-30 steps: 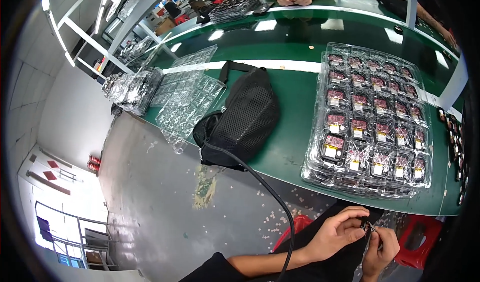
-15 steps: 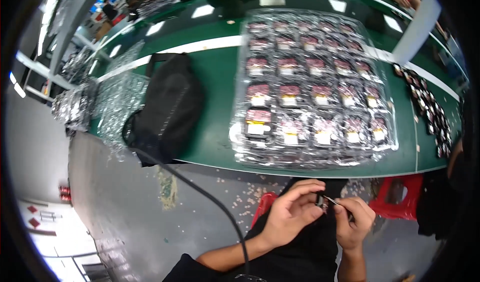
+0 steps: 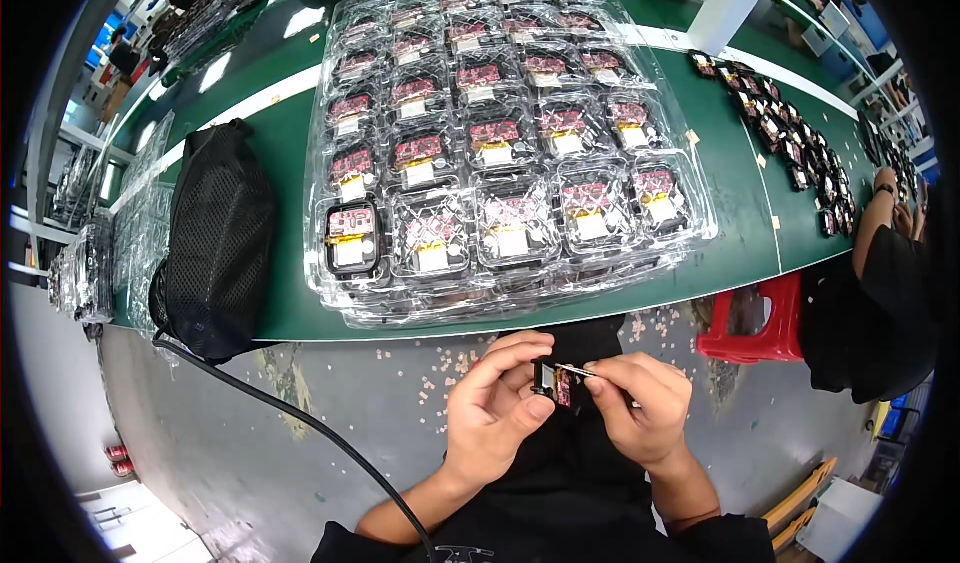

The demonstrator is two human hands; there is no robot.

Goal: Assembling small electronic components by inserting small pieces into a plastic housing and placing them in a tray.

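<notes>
Over my lap, my left hand (image 3: 490, 408) pinches a small black-cased electronic module (image 3: 562, 388) by its edge between thumb and fingers. A red circuit board shows in the case, which is tilted on its side. From the right, my right hand (image 3: 645, 408) grips slim metal tweezers (image 3: 580, 370) between thumb and forefinger. Their tip is at the module's upper edge; whether it touches cannot be made out. Beyond my hands, a clear plastic tray (image 3: 385, 185) on the bench holds rows of similar modules, with more trays stacked under it.
The green bench (image 3: 290, 308) runs across in front of me. A black mesh bag (image 3: 222, 233) lies left of the trays, beside stacked clear plastic (image 3: 140, 233). Loose modules (image 3: 780, 123) lie at the right. A black cable (image 3: 300, 413) crosses my left side. A co-worker (image 3: 868, 303) and a red stool (image 3: 755, 323) are right.
The view has turned, so the trays and bag sit further left and more of the right side shows. Both hands keep their holds, and the module's red board now faces me more.
</notes>
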